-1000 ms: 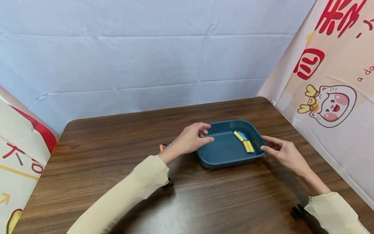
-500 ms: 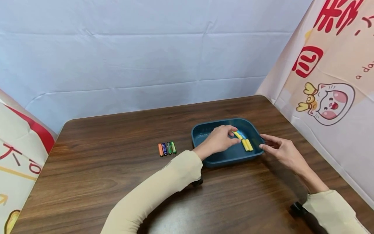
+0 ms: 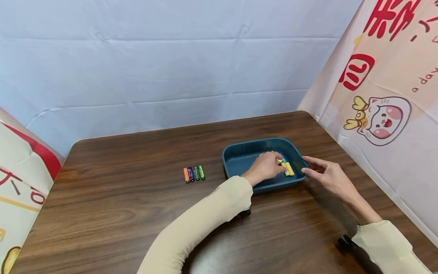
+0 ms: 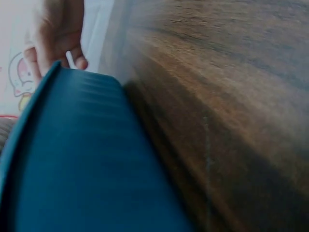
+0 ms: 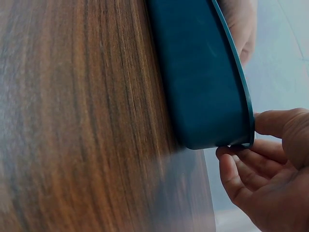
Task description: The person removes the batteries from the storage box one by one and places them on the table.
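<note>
A dark blue-green rectangular tray [image 3: 239, 147] sits on the wooden table. Toward its right end lie several yellow batteries [image 3: 289, 169], partly covered by my left hand, and a bit of blue shows beside them. My left hand [image 3: 265, 166] is down inside the tray at these batteries, its thumb and fingertips apart around them; I cannot see a firm pinch. At the tray's right end my right hand [image 3: 326, 176] holds the edge. In the right wrist view, its thumb is at the rim and its fingers [image 5: 231, 176] touch the outer wall below.
To the left of the tray, several batteries [image 3: 194, 173] in orange, blue and green lie side by side on the table [image 3: 119, 198]. A white cloth [image 3: 154, 68] hangs behind the table, and a printed cloth [image 3: 380, 114] hangs along the right side.
My left hand has moved right from the tray's left edge, over the tray, and down to the yellow batteries. The loose batteries on the table are uncovered. My right hand stays at the tray.
</note>
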Motion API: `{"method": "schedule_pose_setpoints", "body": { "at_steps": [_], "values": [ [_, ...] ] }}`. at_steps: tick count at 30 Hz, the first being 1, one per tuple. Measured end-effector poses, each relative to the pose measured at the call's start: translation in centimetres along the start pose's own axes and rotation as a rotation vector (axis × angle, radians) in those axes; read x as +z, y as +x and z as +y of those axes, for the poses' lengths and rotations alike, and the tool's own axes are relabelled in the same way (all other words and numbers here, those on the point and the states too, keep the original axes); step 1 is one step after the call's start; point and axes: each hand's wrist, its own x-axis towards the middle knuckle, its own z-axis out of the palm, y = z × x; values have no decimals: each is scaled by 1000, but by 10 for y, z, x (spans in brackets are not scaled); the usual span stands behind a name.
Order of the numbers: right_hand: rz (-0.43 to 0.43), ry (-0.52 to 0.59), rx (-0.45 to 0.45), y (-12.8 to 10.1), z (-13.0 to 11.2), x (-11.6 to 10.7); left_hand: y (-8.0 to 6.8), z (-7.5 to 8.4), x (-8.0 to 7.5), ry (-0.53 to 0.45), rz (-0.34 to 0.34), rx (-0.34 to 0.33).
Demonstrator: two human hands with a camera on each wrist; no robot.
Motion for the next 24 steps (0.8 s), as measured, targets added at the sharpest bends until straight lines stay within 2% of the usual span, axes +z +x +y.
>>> {"method": "schedule_pose_setpoints", "body": {
  "at_steps": [13,21,24],
  "values": [
    [7,16,9,2,-1,-1,9,-4,16,199,-10,-15],
    [4,27,15,1,1,1,11,-6,24,279,18,-51],
    [6,29,18,0,1,0,12,-5,26,321,26,-46]
  ]
}}
